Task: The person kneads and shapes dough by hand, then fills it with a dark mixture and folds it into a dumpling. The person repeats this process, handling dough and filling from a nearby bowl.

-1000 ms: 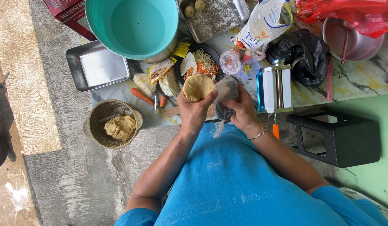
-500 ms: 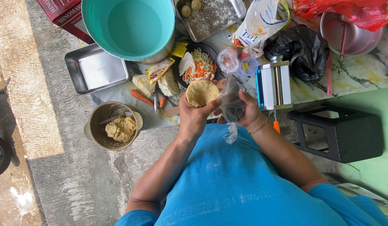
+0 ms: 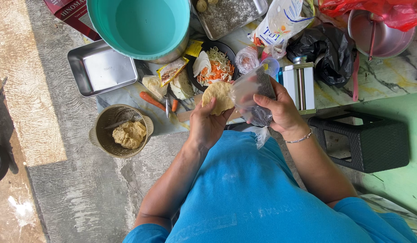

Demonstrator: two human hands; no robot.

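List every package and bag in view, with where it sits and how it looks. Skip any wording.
Clear plastic bag: in the right hand, dark contents.
Small sachet: below the teal tub, yellow and red.
White printed bag: top centre, crumpled.
Black bag: right of it.
Red bag: top right corner.
Red cartons: top left.

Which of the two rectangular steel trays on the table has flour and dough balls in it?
The steel tray at the top edge, right of the turquoise plastic basin. The steel tray left of the basin holds nothing.
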